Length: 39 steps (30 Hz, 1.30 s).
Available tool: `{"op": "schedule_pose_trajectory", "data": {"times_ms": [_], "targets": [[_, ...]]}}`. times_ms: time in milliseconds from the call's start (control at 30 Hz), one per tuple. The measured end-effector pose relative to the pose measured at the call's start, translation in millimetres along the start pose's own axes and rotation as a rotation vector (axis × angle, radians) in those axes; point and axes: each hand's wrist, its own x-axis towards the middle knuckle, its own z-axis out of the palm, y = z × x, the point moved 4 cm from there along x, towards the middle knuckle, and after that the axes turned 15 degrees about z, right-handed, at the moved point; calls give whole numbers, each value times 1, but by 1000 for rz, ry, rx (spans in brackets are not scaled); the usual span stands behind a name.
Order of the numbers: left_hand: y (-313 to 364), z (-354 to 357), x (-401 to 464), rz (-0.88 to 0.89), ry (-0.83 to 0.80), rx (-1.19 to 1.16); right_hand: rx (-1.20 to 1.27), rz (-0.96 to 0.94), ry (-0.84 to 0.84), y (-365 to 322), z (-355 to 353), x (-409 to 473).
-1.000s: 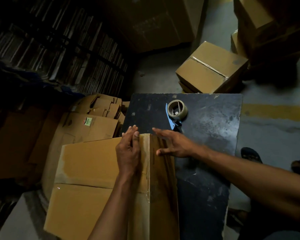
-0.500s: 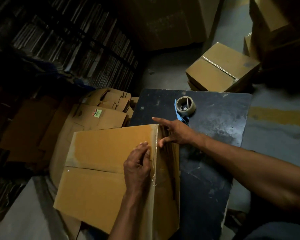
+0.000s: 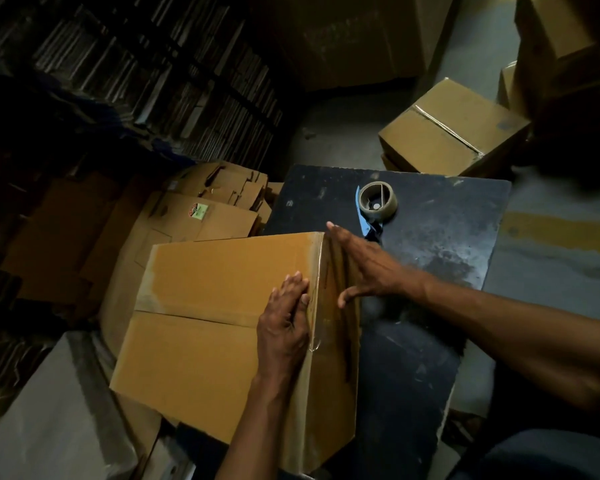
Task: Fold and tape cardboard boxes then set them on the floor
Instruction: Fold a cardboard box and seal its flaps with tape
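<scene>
A folded brown cardboard box (image 3: 215,306) stands on the left part of a dark table (image 3: 430,258), its top flaps closed along a middle seam. Shiny clear tape runs over its right top edge and down the right side. My left hand (image 3: 284,327) lies flat on the box top beside that edge, fingers straight. My right hand (image 3: 361,265) presses flat against the box's right side face, fingers spread. A tape dispenser (image 3: 376,204) with a blue handle and a brownish roll lies on the table just beyond my right hand.
A taped box (image 3: 454,129) sits on the floor beyond the table, with more boxes stacked at the right. Flattened cartons (image 3: 201,209) are piled left of the table. Stacked material fills the dark left wall. Grey floor with a yellow line (image 3: 561,230) lies to the right.
My left hand slid back along the box top from its far edge toward me. My right hand moved from the top corner onto the box's right side. The view shifted slightly.
</scene>
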Motion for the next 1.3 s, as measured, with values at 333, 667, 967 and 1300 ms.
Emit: {"op": "schedule_pose_trajectory", "data": {"times_ms": [333,667,967,1300], "targets": [[0,-3,1,16,-5,13,-141,-187,202,-33,18,1],[9,-35,-30,34,118,133,-379,-137,21,-58,-25,46],[24,-40,-133,99,102,183,-292,-360,63,-64,36,4],[17,-44,-174,249,-139,275,-492,-461,32,-100,37,-29]]}}
